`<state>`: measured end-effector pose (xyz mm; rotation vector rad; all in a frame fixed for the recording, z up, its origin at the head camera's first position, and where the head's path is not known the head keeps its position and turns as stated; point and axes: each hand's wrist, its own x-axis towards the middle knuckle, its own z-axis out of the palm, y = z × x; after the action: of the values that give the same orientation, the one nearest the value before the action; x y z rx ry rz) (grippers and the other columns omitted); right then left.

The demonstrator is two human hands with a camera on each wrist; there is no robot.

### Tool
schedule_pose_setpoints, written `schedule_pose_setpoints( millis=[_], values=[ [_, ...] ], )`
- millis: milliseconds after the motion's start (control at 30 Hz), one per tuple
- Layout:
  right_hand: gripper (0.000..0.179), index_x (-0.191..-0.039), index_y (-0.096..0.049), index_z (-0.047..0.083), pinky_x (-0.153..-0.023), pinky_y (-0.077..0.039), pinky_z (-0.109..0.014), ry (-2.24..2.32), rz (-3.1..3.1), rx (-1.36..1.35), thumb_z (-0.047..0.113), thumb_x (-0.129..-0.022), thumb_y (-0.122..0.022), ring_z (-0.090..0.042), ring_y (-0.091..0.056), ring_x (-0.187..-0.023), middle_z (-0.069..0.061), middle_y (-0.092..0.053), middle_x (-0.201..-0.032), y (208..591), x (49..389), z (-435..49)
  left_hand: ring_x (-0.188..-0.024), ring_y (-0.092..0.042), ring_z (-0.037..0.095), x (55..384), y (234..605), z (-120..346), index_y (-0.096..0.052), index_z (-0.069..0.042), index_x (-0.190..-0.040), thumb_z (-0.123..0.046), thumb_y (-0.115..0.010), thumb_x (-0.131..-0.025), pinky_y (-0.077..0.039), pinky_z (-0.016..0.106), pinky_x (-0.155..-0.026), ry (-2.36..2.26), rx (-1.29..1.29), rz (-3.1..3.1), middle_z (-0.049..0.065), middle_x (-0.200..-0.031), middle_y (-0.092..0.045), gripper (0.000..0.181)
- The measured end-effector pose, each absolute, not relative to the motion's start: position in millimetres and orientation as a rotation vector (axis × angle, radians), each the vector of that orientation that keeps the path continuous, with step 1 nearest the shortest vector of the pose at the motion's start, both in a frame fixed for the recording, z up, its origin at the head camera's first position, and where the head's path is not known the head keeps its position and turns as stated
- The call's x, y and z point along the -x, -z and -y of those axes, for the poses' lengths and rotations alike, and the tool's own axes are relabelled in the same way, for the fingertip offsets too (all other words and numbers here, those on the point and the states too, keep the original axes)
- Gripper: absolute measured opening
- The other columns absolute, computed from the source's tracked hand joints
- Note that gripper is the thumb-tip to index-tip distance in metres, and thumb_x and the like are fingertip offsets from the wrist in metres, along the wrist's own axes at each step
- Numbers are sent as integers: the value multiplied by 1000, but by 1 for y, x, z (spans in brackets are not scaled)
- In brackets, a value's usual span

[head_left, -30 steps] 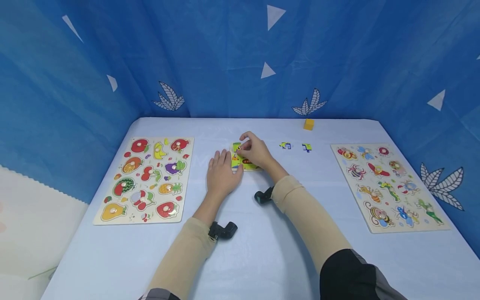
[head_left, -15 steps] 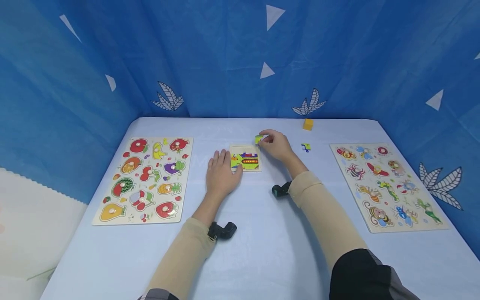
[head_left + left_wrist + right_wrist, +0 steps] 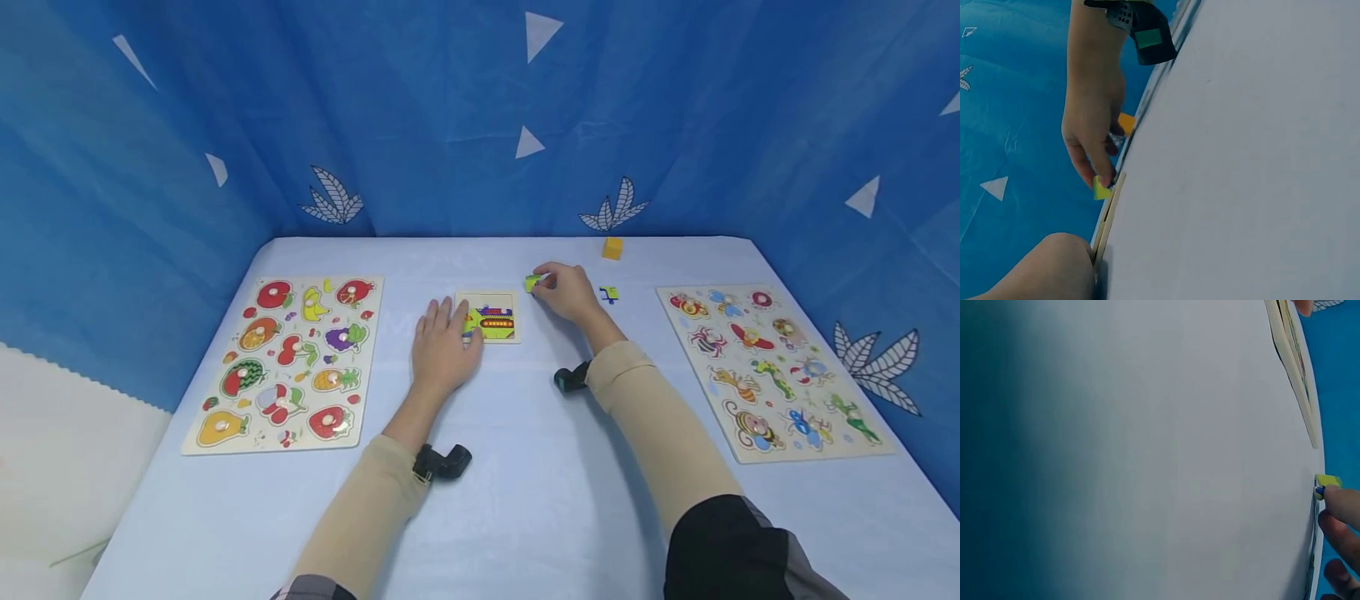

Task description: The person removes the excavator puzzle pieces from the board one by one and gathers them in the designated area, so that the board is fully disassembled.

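Pinching a yellow-green puzzle piece (image 3: 532, 283) between thumb and finger, the right hand (image 3: 567, 293) is near the small puzzle tray (image 3: 487, 296), with the piece at the tray's 2 o'clock; whether it touches the desk (image 3: 495, 483) is unclear. The left hand (image 3: 444, 346) lies with fingers extended, grasping nothing, against the tray's 8 o'clock side. A loose piece (image 3: 608, 294) lies at 3 o'clock from the pinched one. From the tray, a yellow cube (image 3: 612, 248) is toward 2 o'clock, a fruit board (image 3: 277, 448) between 8 and 9.
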<state>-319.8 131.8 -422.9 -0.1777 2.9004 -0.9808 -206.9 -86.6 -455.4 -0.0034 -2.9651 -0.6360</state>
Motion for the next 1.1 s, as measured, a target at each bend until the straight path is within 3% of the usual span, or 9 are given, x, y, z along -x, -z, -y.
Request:
schedule_pose_setpoints(
  millis=[100, 200, 267, 567, 833, 1100],
  values=[
    [37, -130, -63, 18, -108, -40, -48, 903, -2937, 168, 25, -94, -68, -26, -47, -112, -6, -65, -101, 423, 320, -131, -156, -12, 31, 208, 454, 85, -36, -24, -155, -50, -39, -99, -12, 50, -126, 598, 37, 2972, 9, -165, -24, 62],
    [39, -131, -63, 18, -94, -45, -45, 819, -2974, 163, 27, -93, -69, -25, -45, -109, -5, -65, -102, 422, 319, -130, -156, -11, 30, 210, 453, 83, -37, -26, -154, -51, -38, -99, -13, 50, -126, 579, 66, 2984, 9, -165, -24, 60],
    [41, -132, -63, 18, -92, -44, -44, 767, -2994, 167, 28, -93, -69, -25, -44, -108, -5, -65, -103, 421, 319, -129, -156, -11, 30, 211, 452, 82, -37, -28, -154, -51, -38, -99, -12, 50, -126, 577, 80, 2998, 8, -166, -24, 59],
    [36, -127, -68, 18, -90, -41, -42, 597, -3061, 239, 32, -94, -67, -25, -44, -105, -5, -62, -100, 420, 317, -127, -156, -12, 29, 213, 454, 81, -40, -28, -152, -51, -35, -100, -11, 49, -127, 578, 106, 3027, 7, -166, -24, 58],
    [30, -125, -68, 19, -89, -44, -42, 685, -2964, 472, 27, -97, -63, -24, -46, -104, -4, -63, -104, 415, 304, -120, -156, -12, 29, 213, 455, 81, -39, -28, -153, -53, -35, -101, -11, 49, -127, 566, 105, 3034, 7, -166, -24, 58],
    [32, -125, -69, 22, -91, -44, -42, 644, -2876, 647, 33, -95, -66, -23, -48, -104, -2, -65, -105, 413, 291, -114, -155, -13, 30, 214, 455, 80, -37, -30, -154, -53, -35, -101, -12, 50, -126, 543, 99, 3037, 8, -166, -24, 58]
  ],
)
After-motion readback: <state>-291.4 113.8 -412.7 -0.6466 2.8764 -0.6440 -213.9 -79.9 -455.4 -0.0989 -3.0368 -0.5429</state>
